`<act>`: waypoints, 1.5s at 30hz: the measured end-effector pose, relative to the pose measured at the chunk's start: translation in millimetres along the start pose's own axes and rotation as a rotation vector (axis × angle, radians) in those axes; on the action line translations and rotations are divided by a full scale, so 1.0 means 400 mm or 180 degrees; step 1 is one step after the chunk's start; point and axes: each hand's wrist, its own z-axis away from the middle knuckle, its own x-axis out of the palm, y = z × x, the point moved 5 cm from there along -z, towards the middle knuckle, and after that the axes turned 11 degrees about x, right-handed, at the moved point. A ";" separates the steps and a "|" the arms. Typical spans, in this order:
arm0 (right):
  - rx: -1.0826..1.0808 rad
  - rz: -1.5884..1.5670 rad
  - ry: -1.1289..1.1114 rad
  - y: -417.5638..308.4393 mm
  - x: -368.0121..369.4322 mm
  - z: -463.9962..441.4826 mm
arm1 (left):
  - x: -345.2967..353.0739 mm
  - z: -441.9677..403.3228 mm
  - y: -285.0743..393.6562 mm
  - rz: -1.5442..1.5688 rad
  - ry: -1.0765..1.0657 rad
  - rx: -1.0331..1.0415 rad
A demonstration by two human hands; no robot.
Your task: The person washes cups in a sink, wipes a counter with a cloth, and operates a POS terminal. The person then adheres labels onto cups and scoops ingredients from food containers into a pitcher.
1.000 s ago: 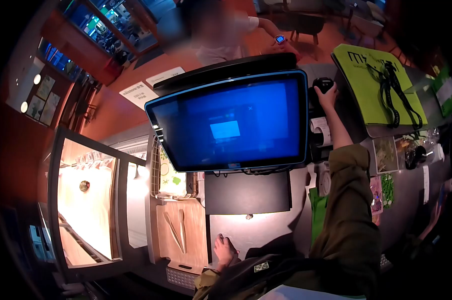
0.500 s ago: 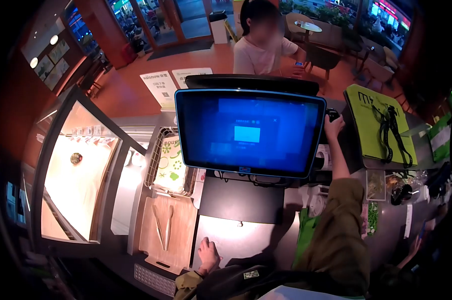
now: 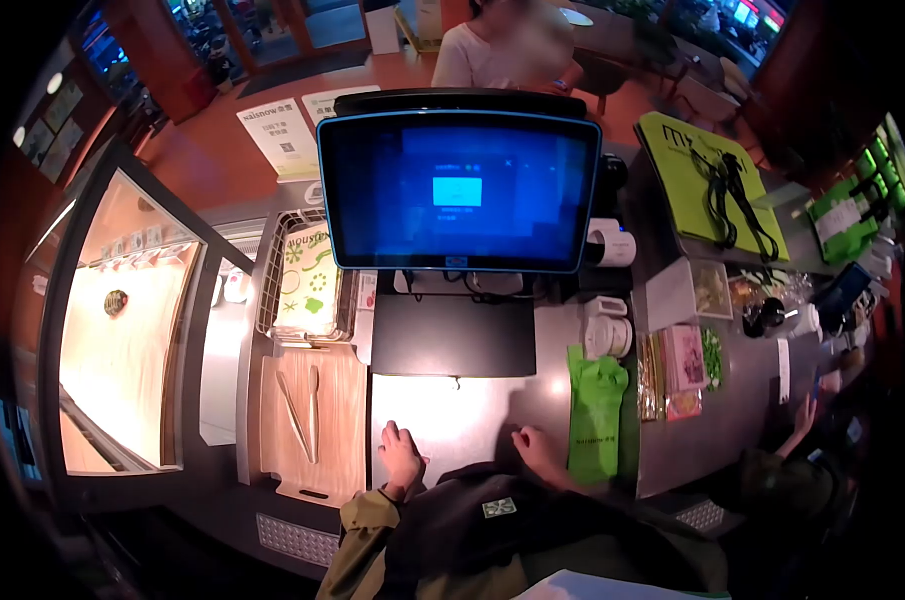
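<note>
My left hand [image 3: 400, 455] rests on the lit metal counter [image 3: 463, 405], fingers loosely stretched forward and slightly apart, with nothing visible in it. To its right, my right hand [image 3: 540, 450] is over the same counter with its fingers curled in, and no thing shows in it. Beyond both hands stands a touchscreen monitor [image 3: 458, 190] showing a blue screen with a small pop-up box. In front of its base is a flat black panel [image 3: 453, 335]. A wooden tray [image 3: 343, 400] with a pair of tongs [image 3: 314, 410] lies left of my left hand.
On the left is a lit glass display case [image 3: 133, 340]; behind the tray is a wire basket [image 3: 273, 270]. A green bag [image 3: 598, 410], white devices [image 3: 610, 243] and a lime-green bag [image 3: 713, 180] are on the right. A person [image 3: 483, 50] faces the counter; another person's hand [image 3: 803, 420] is at far right.
My right hand has come back from a black device beside the monitor to the counter near my body. My left hand stays on the counter. The view has tilted down and shifted.
</note>
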 end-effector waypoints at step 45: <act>0.0777 0.2913 -0.0507 0.190 0.233 -0.102 | 0.071 0.012 -0.033 0.0726 0.0478 -0.0237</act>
